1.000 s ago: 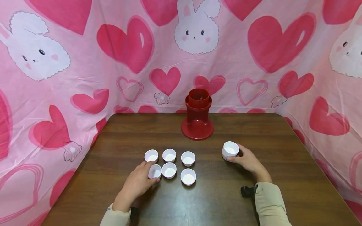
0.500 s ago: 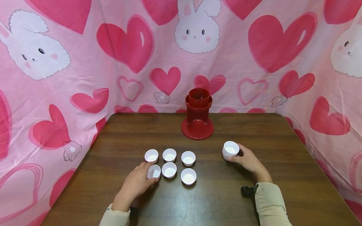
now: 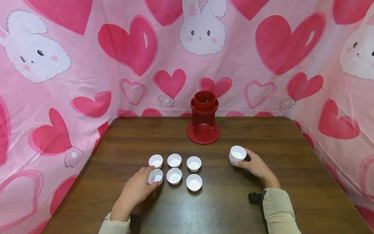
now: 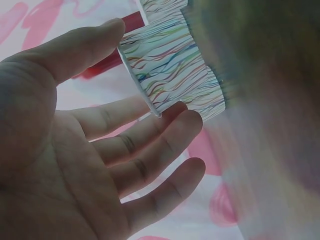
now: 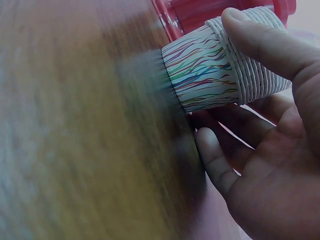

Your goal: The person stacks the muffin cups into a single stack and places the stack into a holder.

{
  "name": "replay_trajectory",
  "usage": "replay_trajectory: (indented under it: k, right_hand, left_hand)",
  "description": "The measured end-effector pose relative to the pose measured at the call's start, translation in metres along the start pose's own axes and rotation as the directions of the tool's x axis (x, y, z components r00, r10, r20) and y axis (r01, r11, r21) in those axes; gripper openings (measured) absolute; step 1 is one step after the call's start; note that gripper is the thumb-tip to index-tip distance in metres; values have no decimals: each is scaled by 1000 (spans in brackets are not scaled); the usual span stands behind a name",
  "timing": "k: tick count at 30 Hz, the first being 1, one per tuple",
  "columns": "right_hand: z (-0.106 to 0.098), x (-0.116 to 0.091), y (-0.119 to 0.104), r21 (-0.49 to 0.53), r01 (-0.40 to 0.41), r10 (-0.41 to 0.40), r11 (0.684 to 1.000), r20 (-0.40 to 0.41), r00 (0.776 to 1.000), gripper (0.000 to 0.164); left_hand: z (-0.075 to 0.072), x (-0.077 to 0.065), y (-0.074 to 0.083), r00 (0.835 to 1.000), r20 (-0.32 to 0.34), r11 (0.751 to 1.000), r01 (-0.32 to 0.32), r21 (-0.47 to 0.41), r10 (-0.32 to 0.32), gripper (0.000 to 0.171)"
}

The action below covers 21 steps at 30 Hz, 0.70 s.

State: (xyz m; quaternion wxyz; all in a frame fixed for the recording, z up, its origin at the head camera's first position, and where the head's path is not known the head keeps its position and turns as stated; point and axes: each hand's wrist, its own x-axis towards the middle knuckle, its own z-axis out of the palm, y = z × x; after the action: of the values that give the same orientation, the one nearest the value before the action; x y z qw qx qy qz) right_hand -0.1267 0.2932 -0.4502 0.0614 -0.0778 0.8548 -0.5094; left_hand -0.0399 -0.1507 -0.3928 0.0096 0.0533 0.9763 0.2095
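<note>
L hand [image 3: 134,188] – thumb & fingers pinching a white paper cup [image 3: 155,177], upright on the desk [image 3: 228,204]. Five more cups [image 3: 174,176] nearby: one just beyond L fingers, four off to their right. R hand [image 3: 255,165] – thumb & fingers clamped round a nested cup stack [image 3: 237,154] w/ coloured squiggles. Red stand [image 3: 203,131] farther back, btwn the two hands' fingers.

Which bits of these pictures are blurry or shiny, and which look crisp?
Head view: mostly crisp, with pale glare on the wooden table near the bottom edge. Left wrist view: the table smears into blur on the right, while the line-patterned paper cup looks fairly sharp. Right wrist view: the table blurs, the stack of paper cups is clear, and the red stand shows glossy highlights.
</note>
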Motion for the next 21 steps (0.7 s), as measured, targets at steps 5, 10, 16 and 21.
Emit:
replay_trajectory:
  k: [5, 10, 16, 21]
  right_hand:
    - [1, -1, -1, 2, 41, -41, 999, -7, 999, 68]
    - [1, -1, -2, 4, 26, -26, 1000, -6, 1000, 67]
    - [-1, 1, 0, 11, 24, -24, 1000, -9, 1000, 67]
    - [-1, 1, 3, 31, 40, -39, 999, -18, 999, 67]
  left_hand:
    - [-3, 0, 1, 1000, -15, 1000, -10, -10, 10, 61]
    - [-5, 1, 1, 1000, -21, 1000, -11, -14, 11, 60]
    - [-7, 3, 3, 999, -33, 1000, -8, -26, 8, 59]
    - [-10, 5, 7, 1000, -27, 999, -10, -37, 9, 58]
